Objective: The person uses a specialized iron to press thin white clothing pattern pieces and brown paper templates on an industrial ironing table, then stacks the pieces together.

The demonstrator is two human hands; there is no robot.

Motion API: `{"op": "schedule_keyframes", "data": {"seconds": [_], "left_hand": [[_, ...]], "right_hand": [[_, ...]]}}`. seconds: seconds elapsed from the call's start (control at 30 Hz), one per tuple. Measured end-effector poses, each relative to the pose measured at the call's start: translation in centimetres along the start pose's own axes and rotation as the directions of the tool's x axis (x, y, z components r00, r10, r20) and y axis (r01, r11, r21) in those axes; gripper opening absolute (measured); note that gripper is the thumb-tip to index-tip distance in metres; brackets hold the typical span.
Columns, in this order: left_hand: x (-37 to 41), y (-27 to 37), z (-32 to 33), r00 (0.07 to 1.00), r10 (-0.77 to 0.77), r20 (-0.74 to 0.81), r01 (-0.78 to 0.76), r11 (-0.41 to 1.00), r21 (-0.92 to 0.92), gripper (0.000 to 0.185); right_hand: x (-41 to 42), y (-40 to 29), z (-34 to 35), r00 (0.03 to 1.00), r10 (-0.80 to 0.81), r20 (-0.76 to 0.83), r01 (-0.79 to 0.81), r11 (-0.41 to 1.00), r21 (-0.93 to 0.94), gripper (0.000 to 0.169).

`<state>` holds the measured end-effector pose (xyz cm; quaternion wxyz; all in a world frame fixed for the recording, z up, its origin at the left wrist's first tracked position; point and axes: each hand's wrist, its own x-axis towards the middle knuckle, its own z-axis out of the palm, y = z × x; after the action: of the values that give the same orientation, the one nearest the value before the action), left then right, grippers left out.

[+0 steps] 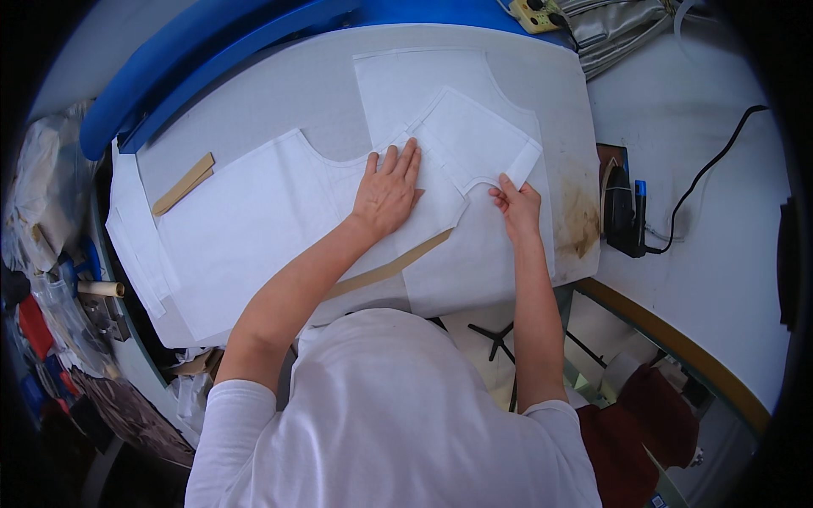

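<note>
My left hand (387,190) lies flat on a large white garment piece (267,222), probably cloth, with its fingers a little apart. Its fingertips press near a seam at the piece's upper right. My right hand (519,206) pinches the edge of a smaller white panel (479,136) between thumb and fingers, by its curved cut-out. That panel meets the large piece along the seam right of my left hand. Beneath both lies another white piece (406,76) with a curved armhole-like edge. A tan strip (394,263) shows under the large piece's near edge.
A grey-white padded pressing table (254,155) carries the pieces. A folded tan strip (184,184) and more white pieces (136,235) lie left. A black iron (619,209) with a cord stands right, beside a brown stain. A blue curved arm (209,70) borders the far left.
</note>
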<state>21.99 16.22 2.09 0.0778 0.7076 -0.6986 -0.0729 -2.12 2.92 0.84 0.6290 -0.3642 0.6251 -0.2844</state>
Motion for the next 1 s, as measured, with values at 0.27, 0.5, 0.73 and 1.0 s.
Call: {"op": "schedule_keyframes", "data": {"seconds": [0.27,0.5,0.73,1.0], "left_hand": [[0.5,-0.4,-0.1,0.998,-0.015,0.064,0.015,1.0,0.001,0.068],[0.5,-0.3,-0.3,0.998,-0.022,0.066,0.021,1.0,0.014,0.069],[0.5,-0.3,-0.2,0.998,-0.031,0.058,0.031,0.999,0.014,0.071],[0.6,-0.2,-0.2,0.999,-0.033,0.041,0.032,0.999,0.016,0.071]], "right_hand": [[0.3,-0.6,0.5,1.0,0.003,0.006,-0.003,0.999,-0.039,0.016],[0.6,-1.0,1.0,1.0,0.009,0.005,-0.009,0.998,-0.069,0.016],[0.9,-1.1,1.2,1.0,0.005,0.014,-0.004,0.995,-0.098,0.015],[1.2,-1.3,1.4,1.0,0.011,0.019,-0.009,0.994,-0.11,0.015]]}}
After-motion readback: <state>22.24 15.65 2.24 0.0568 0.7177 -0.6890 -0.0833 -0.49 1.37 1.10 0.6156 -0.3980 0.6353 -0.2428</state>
